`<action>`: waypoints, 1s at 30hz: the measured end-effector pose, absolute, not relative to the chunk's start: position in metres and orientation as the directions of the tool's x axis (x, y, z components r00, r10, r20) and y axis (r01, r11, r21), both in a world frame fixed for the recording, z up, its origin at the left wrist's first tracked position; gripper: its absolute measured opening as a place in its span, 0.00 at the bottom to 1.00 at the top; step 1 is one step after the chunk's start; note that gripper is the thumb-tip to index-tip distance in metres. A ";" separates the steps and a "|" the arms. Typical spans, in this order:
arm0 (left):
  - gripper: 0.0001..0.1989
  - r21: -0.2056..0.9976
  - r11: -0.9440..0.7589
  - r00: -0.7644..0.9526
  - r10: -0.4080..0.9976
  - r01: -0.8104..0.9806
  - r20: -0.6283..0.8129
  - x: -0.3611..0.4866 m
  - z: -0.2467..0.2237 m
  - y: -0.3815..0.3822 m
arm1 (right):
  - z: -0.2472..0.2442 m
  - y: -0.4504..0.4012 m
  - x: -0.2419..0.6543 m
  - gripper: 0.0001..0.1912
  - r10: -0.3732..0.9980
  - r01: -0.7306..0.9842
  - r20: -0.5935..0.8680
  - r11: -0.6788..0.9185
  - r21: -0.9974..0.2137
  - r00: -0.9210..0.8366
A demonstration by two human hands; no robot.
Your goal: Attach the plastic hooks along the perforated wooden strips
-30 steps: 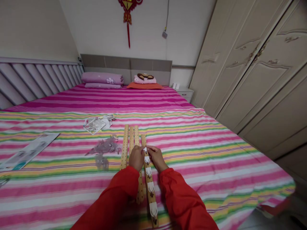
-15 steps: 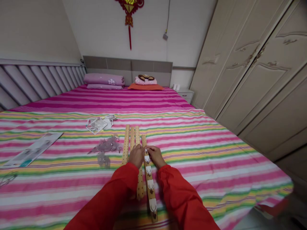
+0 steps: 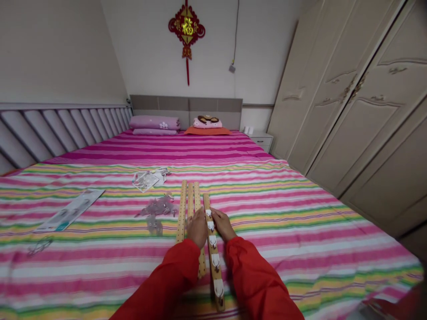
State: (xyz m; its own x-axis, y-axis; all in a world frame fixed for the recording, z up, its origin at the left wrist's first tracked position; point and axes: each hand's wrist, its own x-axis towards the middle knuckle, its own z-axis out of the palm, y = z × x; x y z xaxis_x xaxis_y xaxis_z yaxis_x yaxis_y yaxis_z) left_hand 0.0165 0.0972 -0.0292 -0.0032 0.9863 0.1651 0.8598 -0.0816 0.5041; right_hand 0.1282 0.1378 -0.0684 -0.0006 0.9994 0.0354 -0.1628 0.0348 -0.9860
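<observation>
A narrow wooden strip [image 3: 206, 201] lies lengthwise on the bed, with several white hooks [image 3: 218, 286] in a row along it. My left hand [image 3: 197, 227] is closed against its left edge near the uppermost hook. From the other side my right hand [image 3: 223, 223] grips the same strip, thumb and fingers bent at its right edge. The far end of the strip sticks out bare beyond my fingers. Just left of it, several wooden strips with rows of small holes [image 3: 182, 213] lie side by side, partly covered by my left hand and sleeve.
Crumpled clear plastic bags [image 3: 157, 207] with small parts lie to the left. Opened packaging [image 3: 150, 178] is farther back. A long white card [image 3: 71, 211] and a thin wire-like item [image 3: 40, 245] lie at far left, on the striped bedsheet [image 3: 300, 222]. A wardrobe [image 3: 350, 111] stands at right.
My fingers have parted from the top of the uppermost hook, which now shows white between them, and sit at the strip's two sides. The view has tilted up slightly.
</observation>
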 end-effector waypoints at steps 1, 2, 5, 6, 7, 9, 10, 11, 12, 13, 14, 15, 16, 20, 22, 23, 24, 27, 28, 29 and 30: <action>0.25 0.522 -0.084 -0.003 0.986 0.849 0.164 0.017 -0.031 0.094 | -0.067 0.134 0.129 0.17 0.998 -0.152 0.059 0.059 -0.987 0.003; 0.24 0.538 -0.094 0.002 0.985 0.838 0.170 0.018 -0.032 0.091 | -0.066 0.130 0.131 0.17 0.996 -0.136 0.084 0.084 -0.987 0.005; 0.22 0.568 -0.135 0.031 0.982 0.812 0.189 0.017 -0.037 0.079 | -0.065 0.118 0.135 0.16 0.992 -0.092 0.125 0.124 -0.988 0.000; 0.23 0.570 -0.151 0.053 0.981 0.808 0.185 0.015 -0.038 0.076 | -0.065 0.114 0.137 0.16 0.992 -0.087 0.124 0.124 -0.989 0.006; 0.23 0.569 -0.171 0.081 0.980 0.805 0.180 0.011 -0.037 0.074 | -0.065 0.111 0.138 0.17 0.993 -0.085 0.117 0.118 -0.989 0.017; 0.22 0.566 -0.220 0.144 0.974 0.794 0.178 -0.002 -0.029 0.078 | -0.065 0.105 0.139 0.19 0.994 -0.087 0.101 0.104 -0.991 0.047; 0.20 0.557 -0.244 0.171 0.969 0.794 0.181 -0.011 -0.023 0.083 | -0.064 0.104 0.139 0.20 0.994 -0.087 0.091 0.097 -0.991 0.066; 0.18 0.550 -0.251 0.174 0.966 0.797 0.189 -0.022 -0.015 0.091 | -0.063 0.102 0.139 0.20 0.993 -0.088 0.082 0.089 -0.992 0.082; 0.17 0.515 -0.259 0.188 0.964 0.817 0.187 -0.034 -0.006 0.100 | -0.062 0.101 0.138 0.21 0.993 -0.090 0.071 0.080 -0.993 0.092; 0.16 0.458 -0.225 0.157 0.971 0.860 0.183 -0.047 0.004 0.111 | -0.061 0.101 0.137 0.21 0.993 -0.094 0.060 0.069 -0.993 0.098; 0.17 0.384 -0.170 0.109 0.978 0.908 0.176 -0.060 0.013 0.123 | -0.060 0.100 0.137 0.21 0.994 -0.101 0.050 0.060 -0.993 0.097; 0.17 0.348 -0.136 0.076 0.980 0.928 0.181 -0.072 0.021 0.134 | -0.059 0.100 0.136 0.21 0.995 -0.110 0.043 0.053 -0.993 0.093; 0.16 0.303 -0.094 0.037 0.981 0.948 0.189 -0.083 0.027 0.145 | -0.058 0.099 0.135 0.21 0.995 -0.119 0.039 0.050 -0.992 0.089; 0.16 0.154 0.000 -0.027 0.985 0.988 0.172 -0.112 0.030 0.180 | -0.061 0.100 0.134 0.22 0.993 -0.122 0.068 0.080 -0.989 0.100; 0.16 0.100 0.025 -0.039 0.989 0.995 0.144 -0.117 0.023 0.190 | -0.064 0.101 0.135 0.22 0.991 -0.107 0.090 0.101 -0.989 0.100; 0.15 0.074 0.035 -0.045 0.991 0.997 0.130 -0.118 0.019 0.194 | -0.065 0.101 0.135 0.22 0.991 -0.102 0.093 0.103 -0.989 0.097; 0.15 0.050 0.046 -0.051 0.992 0.998 0.116 -0.119 0.016 0.197 | -0.066 0.102 0.135 0.22 0.992 -0.100 0.090 0.099 -0.990 0.094; 0.14 -0.013 0.068 -0.067 0.994 0.998 0.089 -0.119 0.012 0.204 | -0.067 0.102 0.135 0.21 0.994 -0.108 0.064 0.074 -0.991 0.091; 0.15 -0.031 0.069 -0.067 0.994 0.997 0.083 -0.120 0.012 0.206 | -0.066 0.102 0.135 0.21 0.994 -0.113 0.059 0.070 -0.991 0.091; 0.15 -0.046 0.068 -0.064 0.995 0.997 0.080 -0.120 0.013 0.207 | -0.066 0.102 0.135 0.21 0.994 -0.118 0.057 0.067 -0.991 0.092; 0.15 -0.061 0.065 -0.060 0.995 0.996 0.077 -0.121 0.014 0.207 | -0.066 0.102 0.135 0.20 0.994 -0.124 0.055 0.066 -0.990 0.091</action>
